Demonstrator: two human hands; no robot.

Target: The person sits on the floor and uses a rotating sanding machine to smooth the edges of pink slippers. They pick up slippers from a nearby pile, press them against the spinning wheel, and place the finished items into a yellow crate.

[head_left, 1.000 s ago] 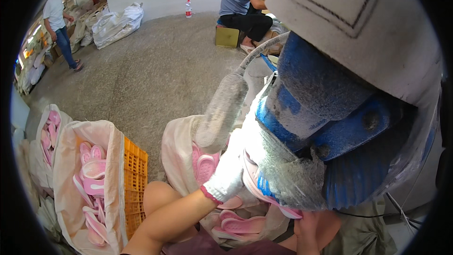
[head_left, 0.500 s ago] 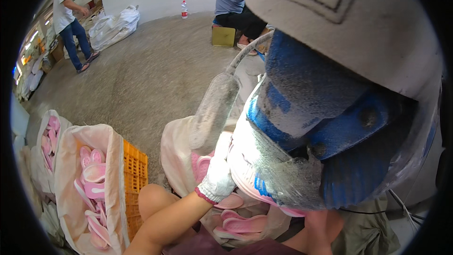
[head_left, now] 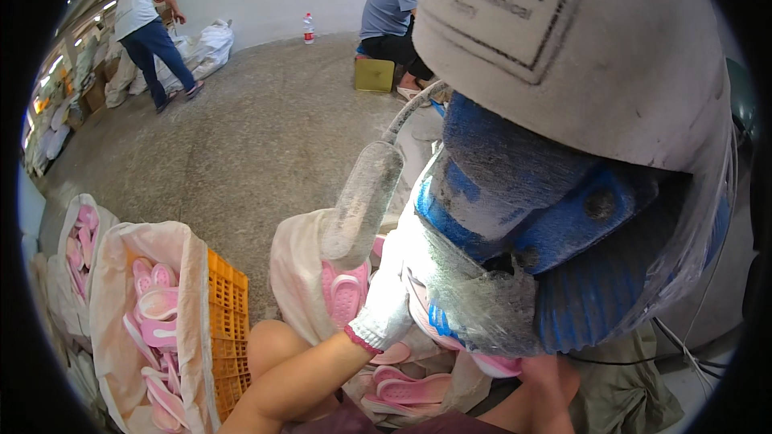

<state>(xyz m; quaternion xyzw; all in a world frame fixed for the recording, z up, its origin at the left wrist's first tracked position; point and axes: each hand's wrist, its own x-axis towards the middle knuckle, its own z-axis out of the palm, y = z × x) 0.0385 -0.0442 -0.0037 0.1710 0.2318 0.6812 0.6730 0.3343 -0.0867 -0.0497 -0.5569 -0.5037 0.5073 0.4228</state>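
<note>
My left hand (head_left: 384, 305), in a white knit glove with a dark red cuff, is closed on the near end of a pink slipper (head_left: 498, 366). The slipper reaches to the right beneath a dusty blue machine (head_left: 515, 209), which hides most of it. Strong light washes out my fingertips. My right hand does not show; the machine covers that area, and only bare skin appears below it. Under my left forearm, more pink slippers (head_left: 414, 390) lie in a pale cloth sack (head_left: 293, 261) between my knees.
At left, a yellow plastic crate (head_left: 227, 329) lined with pale cloth holds pink slippers (head_left: 161, 321). Another sack (head_left: 60, 273) of them stands behind it. A dusty oblong shield (head_left: 362, 201) hangs beside the machine. One person (head_left: 149, 24) stands far left; another (head_left: 390, 12) sits farther back.
My view has shifted slightly. My left hand is a little farther right and lower against the machine, still with the slipper. The standing person has stepped right and turned toward the white sacks.
</note>
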